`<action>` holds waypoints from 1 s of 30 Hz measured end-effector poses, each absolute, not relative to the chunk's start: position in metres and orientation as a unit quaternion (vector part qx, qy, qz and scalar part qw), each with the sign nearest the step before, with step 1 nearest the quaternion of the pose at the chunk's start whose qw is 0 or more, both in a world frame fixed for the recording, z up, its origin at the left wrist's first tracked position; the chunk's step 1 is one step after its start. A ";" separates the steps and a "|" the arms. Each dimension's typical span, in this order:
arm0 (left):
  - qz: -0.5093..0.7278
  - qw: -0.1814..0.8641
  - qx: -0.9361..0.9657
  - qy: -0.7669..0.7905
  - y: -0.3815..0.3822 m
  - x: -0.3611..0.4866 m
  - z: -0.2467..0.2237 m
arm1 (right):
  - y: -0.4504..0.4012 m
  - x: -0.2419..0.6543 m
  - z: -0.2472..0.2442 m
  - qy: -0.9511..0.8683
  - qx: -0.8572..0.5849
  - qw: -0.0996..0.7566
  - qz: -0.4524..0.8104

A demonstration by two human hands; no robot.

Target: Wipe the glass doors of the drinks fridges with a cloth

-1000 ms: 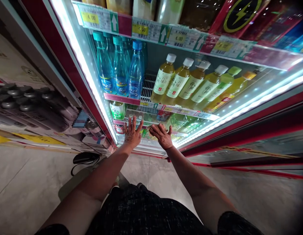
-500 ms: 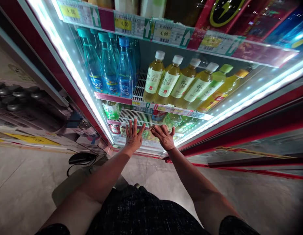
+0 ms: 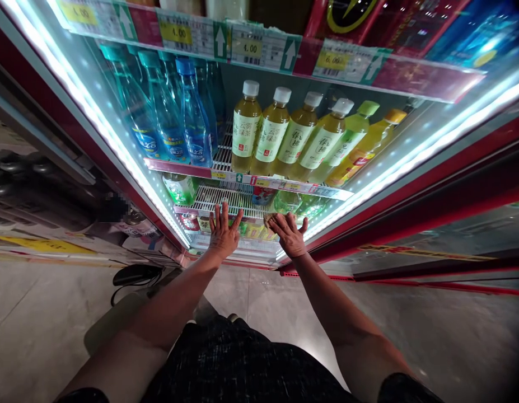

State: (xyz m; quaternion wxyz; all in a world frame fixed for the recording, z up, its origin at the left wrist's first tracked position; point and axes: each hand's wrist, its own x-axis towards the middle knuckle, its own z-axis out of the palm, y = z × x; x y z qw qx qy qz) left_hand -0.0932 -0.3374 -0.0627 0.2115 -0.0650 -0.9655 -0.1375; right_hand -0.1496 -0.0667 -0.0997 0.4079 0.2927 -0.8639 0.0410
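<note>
A tall, red-framed glass-fronted drinks fridge (image 3: 410, 215), lit by white strips, stands open in front of both hands. On its middle shelf, beyond and above the right hand, a row of clear plastic bottles of yellowish drink (image 3: 246, 134) leans rightward, four with white caps, one green, one orange. Beyond and left of the left hand, on that same shelf, stands a group of blue transparent plastic bottles (image 3: 196, 120). The white wire-grid lower shelf (image 3: 229, 198) lies just past the left hand's fingertips. The left hand (image 3: 224, 235) is empty, fingers spread; whether it touches the shelf edge, I cannot tell. The right hand (image 3: 290, 235) is half extended, its fingers over a crumpled tan cloth-like piece (image 3: 269, 221), which shows at their left; whether they grip or merely press it, I cannot tell.
</note>
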 end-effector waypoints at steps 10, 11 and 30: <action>-0.135 0.225 -0.071 -0.962 -0.330 -0.099 -0.065 | -0.042 -0.154 -0.115 -0.858 0.234 0.451 0.073; -0.134 0.225 -0.074 -0.962 -0.330 -0.097 -0.066 | -0.041 -0.152 -0.118 -0.858 0.239 0.449 0.069; -0.128 0.238 -0.134 -0.953 -0.322 -0.096 -0.084 | 0.006 -0.159 -0.100 -0.899 -0.018 0.429 0.091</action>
